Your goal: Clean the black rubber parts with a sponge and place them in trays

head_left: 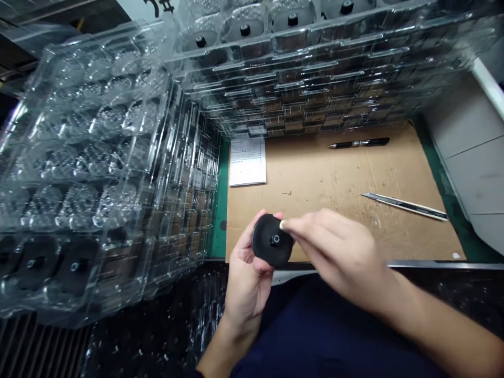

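A round black part (263, 247) with a short hollow stem at its centre is held by my left hand (249, 268), whose fingers curl around its edge. The stem side faces up toward me. My right hand (342, 247) reaches in from the right, slightly blurred, with its fingers pinched together at the part's upper right rim. A small whitish bit (282, 224) shows at those fingertips; I cannot make out whether it is a nail or something held. Both hands are above the front edge of the cardboard sheet (303, 184).
Stacked clear plastic trays (157, 152) rise at the left, some pockets holding similar black parts (74, 268). Another tray stack (283, 79) stands at the back. On the cardboard lie a paper pad (248, 170), a pen (360, 143) and a craft knife (405, 205). A pale panel (468, 142) borders the right.
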`<action>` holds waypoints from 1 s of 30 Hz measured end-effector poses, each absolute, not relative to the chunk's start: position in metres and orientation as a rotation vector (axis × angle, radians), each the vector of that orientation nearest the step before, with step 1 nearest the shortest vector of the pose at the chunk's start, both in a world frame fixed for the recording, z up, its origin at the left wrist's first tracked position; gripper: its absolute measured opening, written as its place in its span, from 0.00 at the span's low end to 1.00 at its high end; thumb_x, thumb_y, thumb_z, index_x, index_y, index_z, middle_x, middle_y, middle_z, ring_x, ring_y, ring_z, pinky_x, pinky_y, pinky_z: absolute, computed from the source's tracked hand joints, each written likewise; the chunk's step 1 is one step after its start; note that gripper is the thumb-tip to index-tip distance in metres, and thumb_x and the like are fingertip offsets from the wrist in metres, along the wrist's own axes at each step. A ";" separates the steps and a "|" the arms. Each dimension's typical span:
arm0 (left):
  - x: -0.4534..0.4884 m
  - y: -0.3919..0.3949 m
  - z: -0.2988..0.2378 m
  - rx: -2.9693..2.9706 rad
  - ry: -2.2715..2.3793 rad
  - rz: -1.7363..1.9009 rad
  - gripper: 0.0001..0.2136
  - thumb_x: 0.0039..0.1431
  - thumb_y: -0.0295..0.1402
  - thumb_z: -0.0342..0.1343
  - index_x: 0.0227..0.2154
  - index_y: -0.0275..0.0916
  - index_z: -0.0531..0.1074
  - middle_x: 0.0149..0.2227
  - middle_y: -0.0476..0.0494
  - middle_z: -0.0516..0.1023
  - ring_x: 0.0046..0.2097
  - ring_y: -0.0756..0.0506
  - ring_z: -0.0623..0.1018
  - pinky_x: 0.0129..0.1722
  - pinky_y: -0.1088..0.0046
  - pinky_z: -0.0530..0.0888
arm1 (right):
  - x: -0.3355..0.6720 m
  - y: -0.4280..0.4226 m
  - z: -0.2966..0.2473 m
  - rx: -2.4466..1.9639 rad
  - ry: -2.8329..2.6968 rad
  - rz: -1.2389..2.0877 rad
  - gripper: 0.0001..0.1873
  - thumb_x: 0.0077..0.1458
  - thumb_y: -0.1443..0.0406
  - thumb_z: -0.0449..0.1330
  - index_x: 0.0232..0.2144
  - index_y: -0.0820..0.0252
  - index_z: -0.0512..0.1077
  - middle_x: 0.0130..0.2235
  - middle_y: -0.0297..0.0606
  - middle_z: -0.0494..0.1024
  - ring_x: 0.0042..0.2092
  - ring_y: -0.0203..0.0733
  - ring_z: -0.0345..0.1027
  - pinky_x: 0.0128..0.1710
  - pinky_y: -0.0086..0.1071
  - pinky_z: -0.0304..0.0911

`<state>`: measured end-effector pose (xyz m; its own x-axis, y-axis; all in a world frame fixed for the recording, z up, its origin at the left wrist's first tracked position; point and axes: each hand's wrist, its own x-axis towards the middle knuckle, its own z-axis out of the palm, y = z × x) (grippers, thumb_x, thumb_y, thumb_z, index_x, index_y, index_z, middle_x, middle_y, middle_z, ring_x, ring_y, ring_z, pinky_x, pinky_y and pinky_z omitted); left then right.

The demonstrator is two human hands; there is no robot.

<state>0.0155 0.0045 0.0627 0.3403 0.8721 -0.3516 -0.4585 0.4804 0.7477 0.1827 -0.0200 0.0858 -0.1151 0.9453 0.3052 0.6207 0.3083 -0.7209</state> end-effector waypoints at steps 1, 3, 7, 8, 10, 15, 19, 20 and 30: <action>0.015 0.004 0.063 0.584 0.821 0.924 0.25 0.44 0.38 0.65 0.49 0.44 0.70 0.49 0.43 0.74 0.50 0.44 0.73 0.50 0.74 0.71 | 0.182 -0.019 0.086 -1.387 -1.837 0.583 0.12 0.57 0.72 0.52 0.44 0.65 0.70 0.38 0.40 0.75 0.39 0.36 0.66 0.40 0.31 0.64; 0.013 0.004 0.062 0.581 0.825 0.904 0.26 0.44 0.39 0.65 0.49 0.44 0.70 0.49 0.42 0.73 0.50 0.43 0.73 0.50 0.73 0.70 | 0.182 -0.016 0.086 -1.351 -1.866 0.707 0.11 0.58 0.72 0.52 0.41 0.63 0.71 0.37 0.38 0.75 0.38 0.34 0.66 0.39 0.28 0.63; 0.009 0.005 0.060 0.581 0.860 0.930 0.26 0.45 0.39 0.64 0.49 0.44 0.70 0.49 0.42 0.74 0.52 0.43 0.71 0.51 0.73 0.70 | 0.182 -0.010 0.087 -1.386 -1.900 0.643 0.11 0.60 0.69 0.50 0.42 0.63 0.71 0.38 0.39 0.75 0.39 0.35 0.66 0.40 0.30 0.63; 0.007 0.005 0.060 0.583 0.859 0.926 0.26 0.45 0.38 0.64 0.50 0.43 0.69 0.49 0.42 0.73 0.52 0.43 0.72 0.51 0.72 0.70 | 0.182 -0.010 0.087 -1.390 -1.910 0.635 0.12 0.60 0.69 0.50 0.43 0.63 0.71 0.38 0.39 0.75 0.39 0.36 0.66 0.39 0.31 0.63; 0.005 0.004 0.059 0.592 0.843 0.907 0.28 0.44 0.39 0.65 0.50 0.42 0.69 0.50 0.40 0.73 0.51 0.42 0.73 0.51 0.71 0.70 | 0.183 -0.011 0.088 -1.376 -1.927 0.745 0.11 0.60 0.69 0.50 0.42 0.62 0.71 0.36 0.38 0.74 0.37 0.35 0.65 0.38 0.30 0.62; 0.002 0.004 0.059 0.590 0.867 0.914 0.28 0.40 0.39 0.67 0.48 0.43 0.71 0.48 0.43 0.75 0.49 0.46 0.74 0.46 0.79 0.71 | 0.180 -0.013 0.088 -1.379 -1.929 0.716 0.11 0.60 0.69 0.51 0.42 0.63 0.71 0.36 0.37 0.74 0.37 0.34 0.65 0.38 0.29 0.62; 0.003 0.005 0.060 0.573 0.825 0.873 0.29 0.40 0.39 0.67 0.49 0.43 0.70 0.49 0.42 0.74 0.49 0.43 0.74 0.49 0.74 0.71 | 0.181 -0.015 0.087 -1.370 -1.860 0.742 0.11 0.59 0.71 0.51 0.42 0.63 0.71 0.37 0.38 0.75 0.39 0.34 0.66 0.40 0.28 0.62; 0.003 0.005 0.061 0.573 0.805 0.864 0.29 0.40 0.39 0.67 0.49 0.43 0.70 0.50 0.42 0.73 0.49 0.43 0.74 0.50 0.73 0.70 | 0.182 -0.015 0.087 -1.364 -1.849 0.834 0.10 0.59 0.70 0.52 0.41 0.61 0.71 0.36 0.35 0.75 0.38 0.32 0.66 0.39 0.26 0.62; 0.013 0.007 0.063 0.519 0.681 0.920 0.26 0.46 0.40 0.63 0.50 0.45 0.68 0.51 0.44 0.72 0.50 0.38 0.73 0.48 0.66 0.73 | 0.174 -0.035 0.093 -1.290 -1.647 0.979 0.12 0.56 0.72 0.55 0.42 0.60 0.72 0.38 0.34 0.75 0.38 0.30 0.67 0.40 0.24 0.63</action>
